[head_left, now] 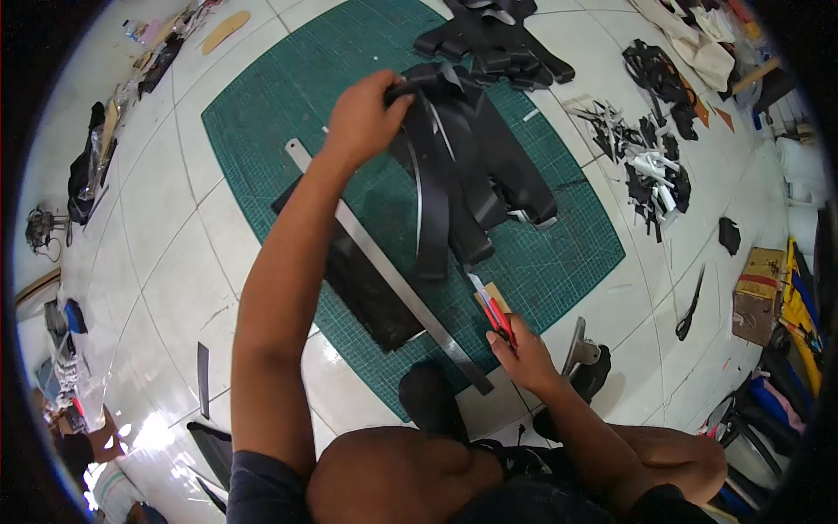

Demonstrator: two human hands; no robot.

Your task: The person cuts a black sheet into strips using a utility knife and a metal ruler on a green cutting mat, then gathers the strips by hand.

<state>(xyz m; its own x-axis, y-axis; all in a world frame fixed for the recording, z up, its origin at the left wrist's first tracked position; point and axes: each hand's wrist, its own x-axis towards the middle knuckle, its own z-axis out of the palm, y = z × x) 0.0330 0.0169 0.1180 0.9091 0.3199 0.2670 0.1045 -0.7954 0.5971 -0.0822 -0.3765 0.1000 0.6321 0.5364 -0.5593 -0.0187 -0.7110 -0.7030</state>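
Observation:
My left hand (371,118) is closed on the upper end of some black strips (449,166), which spread down and right over the green cutting mat (253,113). In my right hand (524,354) is a red utility knife (496,314), its blade pointing up and left near the lower ends of the strips. A tan piece (497,297) lies beside the knife. The metal ruler (384,266) runs diagonally across the mat, over the edge of a dark sheet (371,301). My left forearm hides part of both.
More black pieces (497,39) lie at the mat's top edge. Black and white scraps (650,162) are on the tiles at right, with scissors (692,306) and a cardboard box (758,295) further down. A tan sole-shaped piece (225,32) lies upper left.

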